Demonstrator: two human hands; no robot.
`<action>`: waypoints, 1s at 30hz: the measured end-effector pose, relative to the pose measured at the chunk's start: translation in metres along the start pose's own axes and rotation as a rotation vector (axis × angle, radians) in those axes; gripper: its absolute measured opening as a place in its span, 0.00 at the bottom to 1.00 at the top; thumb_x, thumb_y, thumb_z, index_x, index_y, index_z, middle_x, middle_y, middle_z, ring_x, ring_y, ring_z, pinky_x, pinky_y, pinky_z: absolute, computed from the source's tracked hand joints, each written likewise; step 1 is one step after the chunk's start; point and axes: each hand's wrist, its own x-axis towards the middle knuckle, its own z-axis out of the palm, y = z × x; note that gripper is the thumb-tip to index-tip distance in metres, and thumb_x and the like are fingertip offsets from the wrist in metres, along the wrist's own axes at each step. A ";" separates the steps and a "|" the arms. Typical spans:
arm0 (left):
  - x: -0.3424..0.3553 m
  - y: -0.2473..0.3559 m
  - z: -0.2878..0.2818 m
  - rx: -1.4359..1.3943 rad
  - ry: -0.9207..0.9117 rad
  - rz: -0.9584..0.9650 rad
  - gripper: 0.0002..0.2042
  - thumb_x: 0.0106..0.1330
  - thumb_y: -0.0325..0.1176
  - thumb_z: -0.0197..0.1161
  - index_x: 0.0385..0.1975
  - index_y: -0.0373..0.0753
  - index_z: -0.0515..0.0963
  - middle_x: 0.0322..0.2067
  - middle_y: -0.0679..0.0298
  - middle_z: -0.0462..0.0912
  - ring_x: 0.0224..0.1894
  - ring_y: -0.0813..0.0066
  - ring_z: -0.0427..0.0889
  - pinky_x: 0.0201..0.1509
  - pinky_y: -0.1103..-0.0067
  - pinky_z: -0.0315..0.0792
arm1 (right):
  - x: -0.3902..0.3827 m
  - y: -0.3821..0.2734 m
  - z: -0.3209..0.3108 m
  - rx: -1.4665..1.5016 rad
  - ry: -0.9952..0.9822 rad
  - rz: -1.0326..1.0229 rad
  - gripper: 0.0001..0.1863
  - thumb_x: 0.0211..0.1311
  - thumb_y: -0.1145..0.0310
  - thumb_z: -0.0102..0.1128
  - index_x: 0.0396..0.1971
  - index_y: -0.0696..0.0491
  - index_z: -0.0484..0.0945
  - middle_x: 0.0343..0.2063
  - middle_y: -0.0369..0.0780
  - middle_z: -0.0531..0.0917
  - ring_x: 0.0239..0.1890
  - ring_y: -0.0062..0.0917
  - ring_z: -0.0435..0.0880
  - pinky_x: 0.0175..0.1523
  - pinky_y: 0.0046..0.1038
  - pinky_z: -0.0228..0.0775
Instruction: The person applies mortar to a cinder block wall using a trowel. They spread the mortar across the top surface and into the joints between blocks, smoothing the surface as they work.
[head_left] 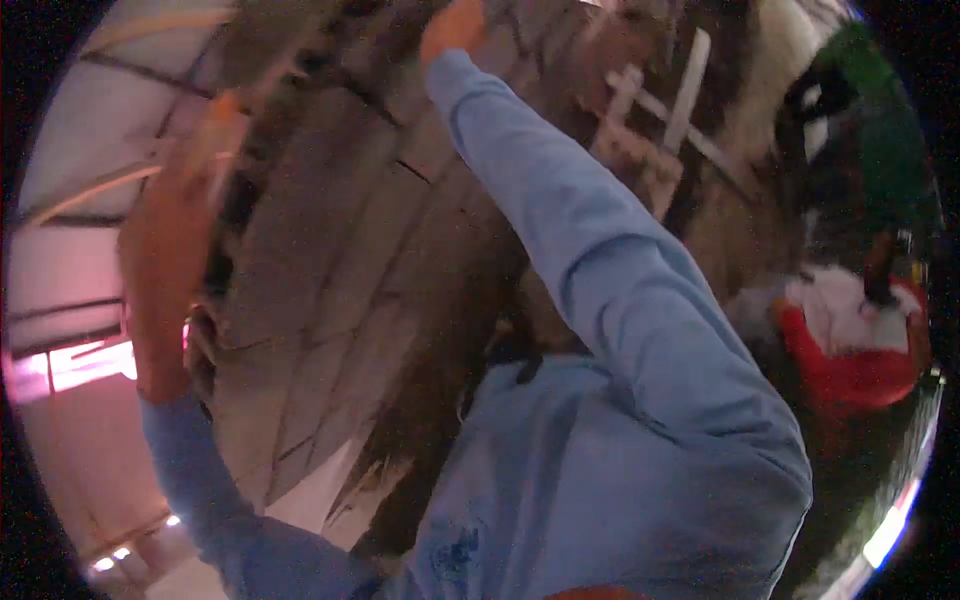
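Note:
My left hand (165, 260) is raised at the left, beside the edge of a large grey-brown surface (330, 230) crossed by dark joint lines, like blocks or boards. Motion blurs its fingers, so I cannot make out whether anything is in them. Over the far part of that surface reaches my right arm, in a blue sleeve. My right hand (455, 28) is at the top edge of the picture; its fingers are blurred and partly cut off. Whether it touches the surface cannot be seen.
Pale sticks or slats (688, 90) lie crossed on brown ground at the far right. A red and white shape (855, 340), blurred, is at the right, with something dark green (880, 120) beyond it. A bright window-like opening (85, 367) shows at the left.

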 end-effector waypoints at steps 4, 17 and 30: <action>0.009 0.021 0.067 -0.250 0.299 0.062 0.18 0.71 0.43 0.53 0.55 0.42 0.72 0.41 0.52 0.80 0.35 0.54 0.81 0.40 0.62 0.73 | -0.016 -0.059 -0.200 -0.491 0.095 -0.360 0.21 0.72 0.56 0.48 0.56 0.53 0.72 0.55 0.40 0.75 0.57 0.33 0.74 0.60 0.35 0.66; -0.201 0.623 0.594 -1.105 -1.185 -0.529 0.22 0.71 0.55 0.54 0.43 0.39 0.74 0.18 0.68 0.73 0.16 0.77 0.71 0.17 0.75 0.66 | -0.270 -0.203 -0.741 -0.631 0.948 0.219 0.26 0.69 0.54 0.50 0.62 0.51 0.67 0.52 0.39 0.81 0.48 0.28 0.81 0.51 0.28 0.71; -0.174 0.959 0.806 -1.613 -1.095 -0.568 0.23 0.71 0.54 0.52 0.33 0.35 0.73 0.18 0.59 0.72 0.16 0.68 0.71 0.20 0.69 0.67 | -0.279 -0.236 -0.834 -0.840 0.788 0.228 0.24 0.68 0.67 0.53 0.63 0.52 0.67 0.53 0.41 0.81 0.57 0.28 0.77 0.62 0.29 0.67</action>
